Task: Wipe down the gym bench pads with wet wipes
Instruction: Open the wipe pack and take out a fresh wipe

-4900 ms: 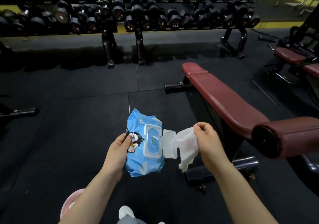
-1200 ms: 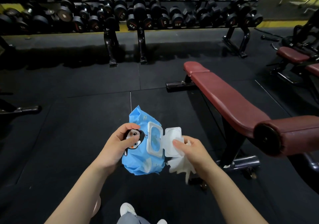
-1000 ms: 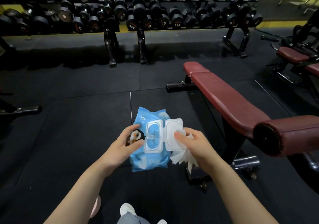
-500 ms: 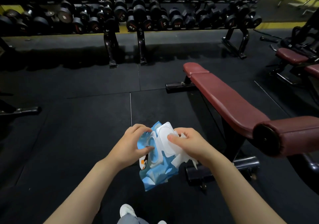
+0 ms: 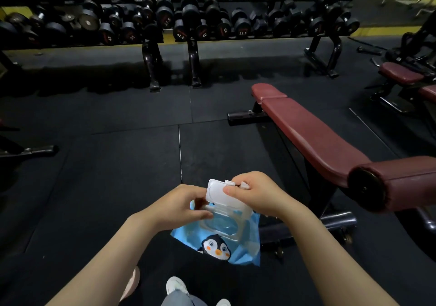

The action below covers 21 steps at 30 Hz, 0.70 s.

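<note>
The blue wet wipe pack (image 5: pixel 245 249) with a penguin print hangs in front of me. My left hand (image 5: pixel 179 206) grips its upper left corner. The white flip lid (image 5: pixel 217 191) stands half raised over the opening. My right hand (image 5: pixel 257 194) has its thumb pressed on the lid and its fingers curled over the lid's top edge. A bit of the white wet wipe (image 5: pixel 245 185) peeks out at those fingers; the rest is hidden in the hand. The dark red bench pad (image 5: pixel 313 138) runs away to my right, with a small seat pad (image 5: pixel 266 91) at its far end.
A thick red roller pad (image 5: pixel 405 183) juts out at the right, close to my right arm. A long dumbbell rack (image 5: pixel 193 22) lines the back. Another red bench (image 5: pixel 401 72) stands far right. A metal bar (image 5: pixel 35 151) lies on the black floor mats at the left.
The pack has turned so the penguin end hangs down. My right hand, with the pulled wipe bunched in it, has swung the lid from flat open to half raised over the opening.
</note>
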### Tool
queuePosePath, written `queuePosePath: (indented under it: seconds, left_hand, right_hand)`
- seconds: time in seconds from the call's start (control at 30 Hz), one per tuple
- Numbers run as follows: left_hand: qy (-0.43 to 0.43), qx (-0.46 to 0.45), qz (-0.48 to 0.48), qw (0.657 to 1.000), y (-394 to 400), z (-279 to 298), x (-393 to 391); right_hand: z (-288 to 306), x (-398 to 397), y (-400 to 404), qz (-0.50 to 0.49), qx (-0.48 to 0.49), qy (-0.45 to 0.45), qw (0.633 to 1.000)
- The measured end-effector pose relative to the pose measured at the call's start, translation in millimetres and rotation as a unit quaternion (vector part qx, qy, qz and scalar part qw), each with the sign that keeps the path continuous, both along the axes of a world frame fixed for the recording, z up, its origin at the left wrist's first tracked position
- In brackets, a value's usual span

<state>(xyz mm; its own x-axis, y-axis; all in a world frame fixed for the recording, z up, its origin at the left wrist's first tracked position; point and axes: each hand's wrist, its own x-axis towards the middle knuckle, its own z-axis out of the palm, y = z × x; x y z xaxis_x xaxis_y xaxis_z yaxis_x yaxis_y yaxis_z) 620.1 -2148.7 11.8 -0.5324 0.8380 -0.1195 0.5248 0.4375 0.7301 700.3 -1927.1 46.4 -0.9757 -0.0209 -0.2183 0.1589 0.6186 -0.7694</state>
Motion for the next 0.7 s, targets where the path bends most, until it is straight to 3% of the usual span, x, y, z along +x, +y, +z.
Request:
queuePosePath:
  seconds: [0.13,0.27,0.47,0.7]
  left_hand:
    - [-0.061,0.035,0.048,0.996,0.6,-1.4,11.4]
    - [-0.101,0.049,0.078,0.991,0.9,-1.5,17.1]
    - [-0.183,0.074,0.166,0.966,-0.4,1.6,19.4]
    - [-0.17,0.077,0.214,0.959,7.3,7.0,20.1]
  right_hand:
    - [-2.9,-0.4,0.5,-0.039,0.043,0.005,0.998]
    - [-3.1,3.0,3.3,-0.127,0.015,-0.019,0.992]
    - [-18.0,28.4,1.7,-0.27,-0.162,0.033,0.949]
    - [-40.8,50.7,-41.0,-0.194,-0.24,0.106,0.945]
